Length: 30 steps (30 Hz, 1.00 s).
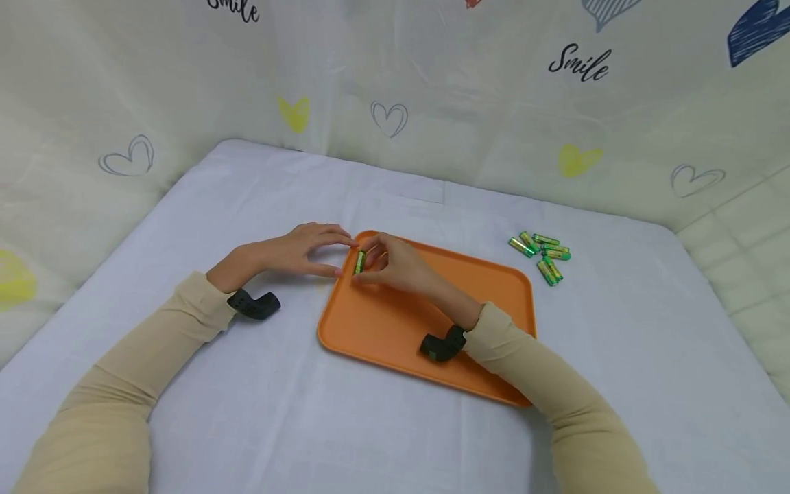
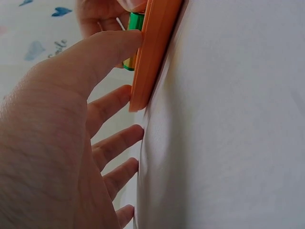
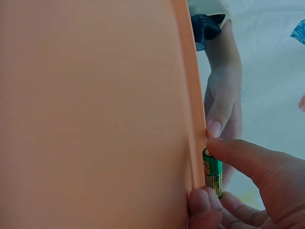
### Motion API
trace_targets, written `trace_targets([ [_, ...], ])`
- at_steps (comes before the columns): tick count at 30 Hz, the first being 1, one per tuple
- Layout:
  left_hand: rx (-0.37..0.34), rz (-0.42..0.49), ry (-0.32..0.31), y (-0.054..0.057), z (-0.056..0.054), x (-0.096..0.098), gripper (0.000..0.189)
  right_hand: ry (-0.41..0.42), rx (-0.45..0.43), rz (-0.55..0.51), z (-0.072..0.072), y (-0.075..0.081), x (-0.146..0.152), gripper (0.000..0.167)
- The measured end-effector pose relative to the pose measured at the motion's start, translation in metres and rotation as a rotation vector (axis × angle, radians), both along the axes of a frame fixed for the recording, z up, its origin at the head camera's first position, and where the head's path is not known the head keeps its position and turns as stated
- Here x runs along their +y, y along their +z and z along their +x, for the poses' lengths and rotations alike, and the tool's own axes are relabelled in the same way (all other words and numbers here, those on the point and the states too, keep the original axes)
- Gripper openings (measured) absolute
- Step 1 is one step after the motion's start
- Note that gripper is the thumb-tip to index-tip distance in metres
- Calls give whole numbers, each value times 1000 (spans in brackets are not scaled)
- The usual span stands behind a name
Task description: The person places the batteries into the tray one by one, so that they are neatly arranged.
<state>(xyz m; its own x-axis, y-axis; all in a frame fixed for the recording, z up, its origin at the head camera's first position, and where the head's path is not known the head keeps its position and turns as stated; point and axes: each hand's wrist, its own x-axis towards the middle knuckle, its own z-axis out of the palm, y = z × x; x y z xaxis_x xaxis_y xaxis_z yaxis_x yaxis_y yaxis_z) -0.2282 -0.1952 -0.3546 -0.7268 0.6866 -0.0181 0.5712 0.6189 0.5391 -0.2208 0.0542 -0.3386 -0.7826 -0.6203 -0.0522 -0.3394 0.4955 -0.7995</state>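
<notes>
A green and gold battery (image 1: 360,262) lies along the left rim of the orange tray (image 1: 395,336). My right hand (image 1: 398,267) pinches it there, the thumb at one end and curled fingers at the other, as the right wrist view shows with the battery (image 3: 213,172) between them. My left hand (image 1: 302,248) is at the tray's left edge, its fingers extended and spread. In the left wrist view its thumb (image 2: 102,52) touches the tray's rim beside the battery (image 2: 135,28), and the lower fingertips rest by the white cloth.
Several more green and gold batteries (image 1: 546,248) lie in a loose group on the white tablecloth (image 1: 617,329), beyond the tray's right side. A pale curtain (image 1: 469,103) printed with hearts and words hangs behind the table. Both wrists carry black devices.
</notes>
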Motion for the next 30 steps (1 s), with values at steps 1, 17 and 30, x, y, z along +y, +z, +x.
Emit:
trace_targets([
  [1, 1, 3, -2, 0, 0, 0, 60, 1, 1, 5, 0, 0, -2, 50],
  [17, -21, 11, -1, -1, 1, -2, 61, -46, -78, 14, 3, -2, -13, 49],
  [30, -13, 1, 2, 0, 2, -1, 62, -9, -94, -76, 2, -3, -8, 49],
])
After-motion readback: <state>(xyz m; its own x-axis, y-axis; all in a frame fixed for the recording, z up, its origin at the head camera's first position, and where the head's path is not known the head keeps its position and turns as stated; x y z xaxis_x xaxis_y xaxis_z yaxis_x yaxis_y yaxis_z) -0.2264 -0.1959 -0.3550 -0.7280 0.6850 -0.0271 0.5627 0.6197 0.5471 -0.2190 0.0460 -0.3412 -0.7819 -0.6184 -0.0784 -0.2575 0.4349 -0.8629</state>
